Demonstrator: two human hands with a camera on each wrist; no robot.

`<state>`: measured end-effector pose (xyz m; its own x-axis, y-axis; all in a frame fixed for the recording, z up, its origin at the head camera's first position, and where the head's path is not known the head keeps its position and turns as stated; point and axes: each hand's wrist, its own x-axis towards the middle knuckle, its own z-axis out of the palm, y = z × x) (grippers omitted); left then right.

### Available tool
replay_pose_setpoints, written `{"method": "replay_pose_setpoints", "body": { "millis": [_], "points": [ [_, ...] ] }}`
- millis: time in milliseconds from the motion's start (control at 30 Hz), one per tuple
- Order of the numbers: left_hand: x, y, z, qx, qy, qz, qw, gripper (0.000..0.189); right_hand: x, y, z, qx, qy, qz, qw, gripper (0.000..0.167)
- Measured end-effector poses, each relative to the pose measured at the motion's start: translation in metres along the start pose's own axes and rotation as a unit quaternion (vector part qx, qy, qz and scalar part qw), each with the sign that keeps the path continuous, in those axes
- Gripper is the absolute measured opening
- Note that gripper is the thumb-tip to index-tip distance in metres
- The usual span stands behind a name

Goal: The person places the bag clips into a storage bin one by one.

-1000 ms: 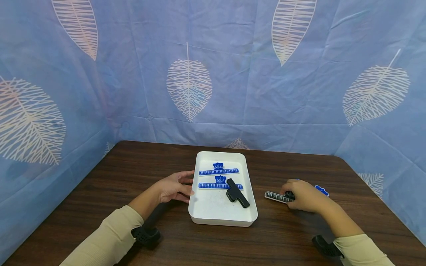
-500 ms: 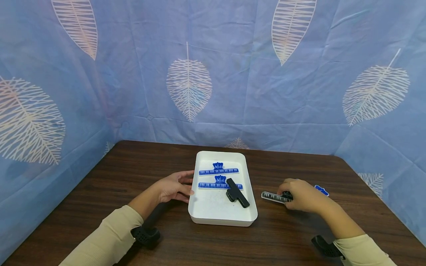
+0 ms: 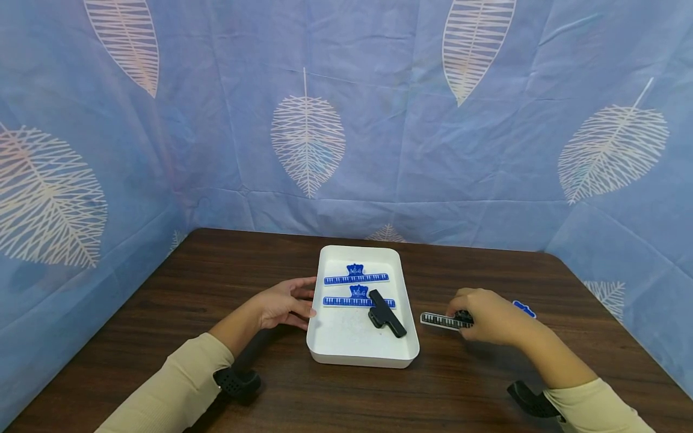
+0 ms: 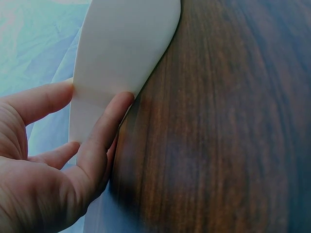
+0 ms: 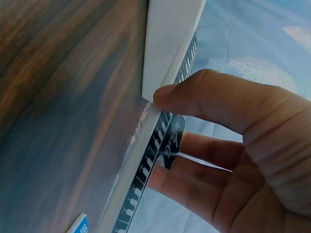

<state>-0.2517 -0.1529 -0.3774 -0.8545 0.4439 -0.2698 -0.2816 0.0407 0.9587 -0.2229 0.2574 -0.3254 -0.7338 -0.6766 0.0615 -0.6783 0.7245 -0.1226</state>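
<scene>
My right hand (image 3: pixel 489 316) pinches a black sheet-music clip with a piano-key pattern (image 3: pixel 440 321), to the right of a white tray (image 3: pixel 346 347). In the right wrist view the thumb lies on the long edge of that clip (image 5: pixel 142 172) and the fingers are behind its lettered tab. My left hand (image 3: pixel 284 305) rests its fingertips against the tray's left wall (image 4: pixel 121 48), fingers loosely spread. Inside the tray lie two blue piano-key clips, a far one (image 3: pixel 355 279) and a nearer one (image 3: pixel 346 302). A plain black clip (image 3: pixel 387 314) lies partly across the nearer one.
Another blue clip (image 3: pixel 524 309) is on the brown wooden table (image 3: pixel 260 385) behind my right hand, mostly hidden by it. A blue curtain with white leaf prints (image 3: pixel 373 150) hangs around the table's back and sides.
My right hand has shifted slightly left with the black piano-key clip, bringing it closer to the tray. The left hand and tray have stayed put.
</scene>
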Motion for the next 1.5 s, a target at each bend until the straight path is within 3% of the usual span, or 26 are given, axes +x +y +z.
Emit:
{"method": "replay_pose_setpoints", "body": {
  "millis": [833, 1500],
  "points": [
    [0.0, 0.001, 0.0, 0.003, -0.003, 0.002, 1.0, 0.086, 0.008, -0.021, -0.019, -0.01, -0.004, -0.037, 0.9993, 0.024],
    [0.0, 0.002, 0.002, 0.0, 0.008, -0.008, 0.9999, 0.085, 0.027, -0.038, -0.026, -0.017, -0.019, -0.053, 0.9983, 0.022]
  ]
}}
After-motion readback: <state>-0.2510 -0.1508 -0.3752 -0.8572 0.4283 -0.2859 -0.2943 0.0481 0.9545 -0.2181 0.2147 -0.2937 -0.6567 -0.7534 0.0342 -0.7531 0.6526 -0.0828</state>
